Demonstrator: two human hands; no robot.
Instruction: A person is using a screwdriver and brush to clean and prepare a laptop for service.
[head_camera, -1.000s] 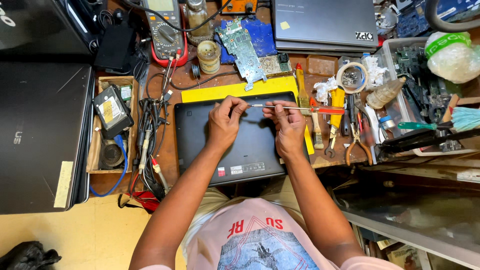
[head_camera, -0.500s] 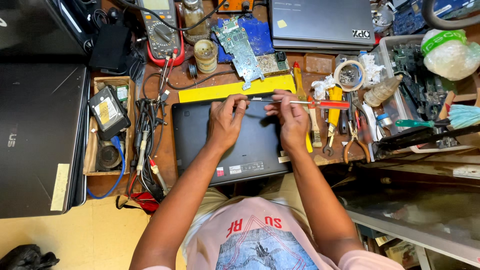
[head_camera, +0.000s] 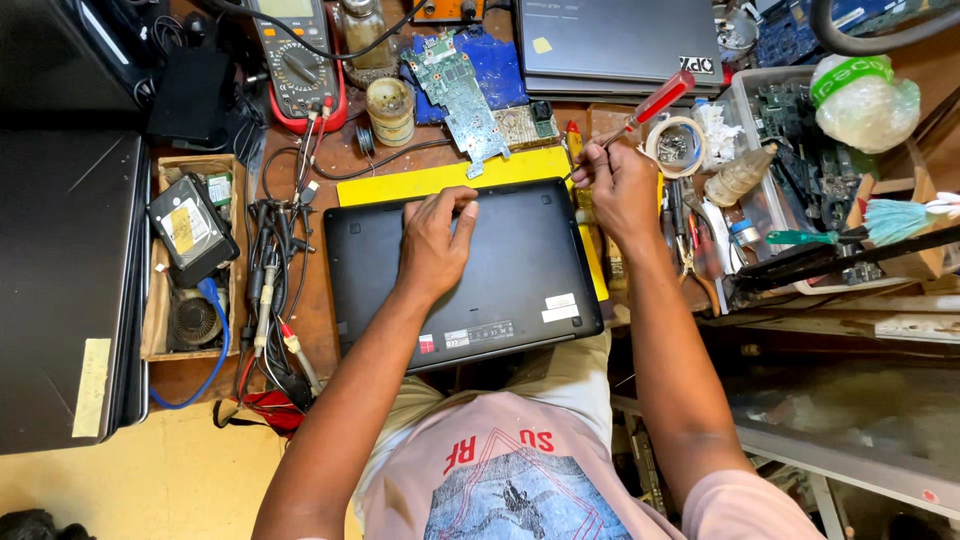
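A black laptop (head_camera: 500, 290) lies upside down on the workbench in front of me. My left hand (head_camera: 436, 240) rests on its base near the far edge, fingers curled down against the cover. My right hand (head_camera: 622, 185) is at the laptop's far right corner and grips a red-handled screwdriver (head_camera: 655, 102). The handle points up and to the right, and the tip points down toward that corner. A yellow mat (head_camera: 440, 180) shows beyond the laptop's far edge.
A green circuit board (head_camera: 460, 95) and a red multimeter (head_camera: 295, 65) lie at the back. A grey laptop (head_camera: 610, 40) is stacked behind. Pliers and hand tools (head_camera: 690, 240) sit right; a clear bin of parts (head_camera: 800, 170) beyond. A wooden tray with a drive (head_camera: 185, 225) stands left beside cables (head_camera: 275, 270).
The screwdriver went from lying across the laptop's far edge, near both hands, to tilted at the far right corner in my right hand. My left hand stayed on the base.
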